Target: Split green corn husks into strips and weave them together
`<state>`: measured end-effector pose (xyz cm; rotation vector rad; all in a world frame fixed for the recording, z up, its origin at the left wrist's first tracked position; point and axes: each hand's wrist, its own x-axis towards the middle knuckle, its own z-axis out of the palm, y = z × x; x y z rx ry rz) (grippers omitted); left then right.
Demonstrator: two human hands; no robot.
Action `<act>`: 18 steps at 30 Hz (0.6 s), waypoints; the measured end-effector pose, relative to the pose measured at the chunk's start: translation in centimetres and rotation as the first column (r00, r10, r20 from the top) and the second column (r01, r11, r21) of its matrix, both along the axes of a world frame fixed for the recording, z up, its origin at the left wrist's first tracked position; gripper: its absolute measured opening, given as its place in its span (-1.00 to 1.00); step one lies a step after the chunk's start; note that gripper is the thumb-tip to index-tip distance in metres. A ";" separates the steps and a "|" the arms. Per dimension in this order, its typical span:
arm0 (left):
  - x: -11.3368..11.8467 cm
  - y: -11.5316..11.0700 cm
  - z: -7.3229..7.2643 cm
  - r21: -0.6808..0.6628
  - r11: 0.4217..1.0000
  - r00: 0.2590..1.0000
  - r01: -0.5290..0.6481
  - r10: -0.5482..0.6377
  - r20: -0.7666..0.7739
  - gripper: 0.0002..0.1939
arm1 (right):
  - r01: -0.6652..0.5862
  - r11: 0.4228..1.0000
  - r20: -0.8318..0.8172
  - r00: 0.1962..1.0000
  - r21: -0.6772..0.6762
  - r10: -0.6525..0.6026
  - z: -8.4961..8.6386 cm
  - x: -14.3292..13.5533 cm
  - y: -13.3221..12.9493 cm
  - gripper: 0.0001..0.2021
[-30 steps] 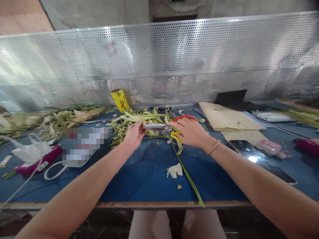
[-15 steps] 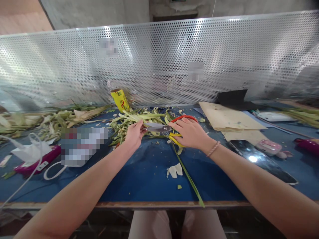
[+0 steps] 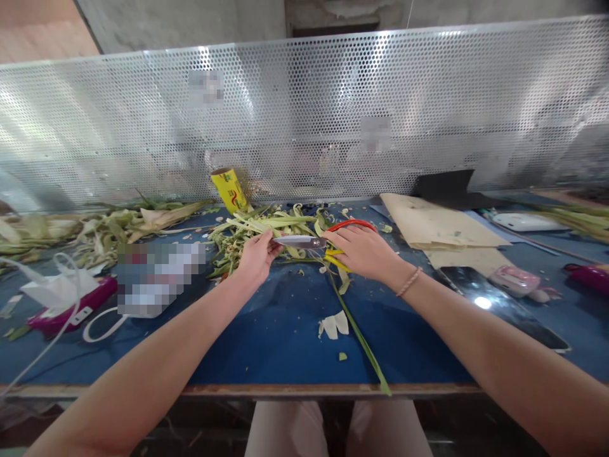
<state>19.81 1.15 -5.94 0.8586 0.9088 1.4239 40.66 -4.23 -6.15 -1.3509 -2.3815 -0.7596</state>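
Holding red-and-yellow-handled steel scissors (image 3: 318,242) in right hand (image 3: 364,252) | left hand (image 3: 254,258) pinching thin, limp green leaf strip (image 3: 266,233) at blades | light, floppy; grip near cut

You're at a workshop station, plant-trimming line.
Blue-topped counter (image 3: 266,343), perforated metal divider (image 3: 304,114) behind it, bare concrete wall (image 3: 181,22) above, heaps of cut green leaf scraps (image 3: 257,231), stacked brown paper sheets (image 3: 432,228).
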 end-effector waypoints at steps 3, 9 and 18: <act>0.0 0.0 0.1 -0.005 1.000 1.000 -0.008 0.008 0.010 -0.79 | 0.023 1.000 -0.022 1.000 -0.006 -0.023 0.1 0.1 0.0 -0.64; -0.2 -0.5 0.3 0.043 0.996 0.994 0.082 -0.078 -0.073 -0.80 | 0.194 0.977 -0.169 0.964 -0.086 -0.206 1.1 0.9 -0.2 -0.60; 0.0 -1.1 0.0 0.163 0.958 0.954 0.238 -0.198 -0.225 -0.83 | 0.557 0.658 -0.050 0.743 -0.506 -0.667 1.9 1.9 -0.8 -0.67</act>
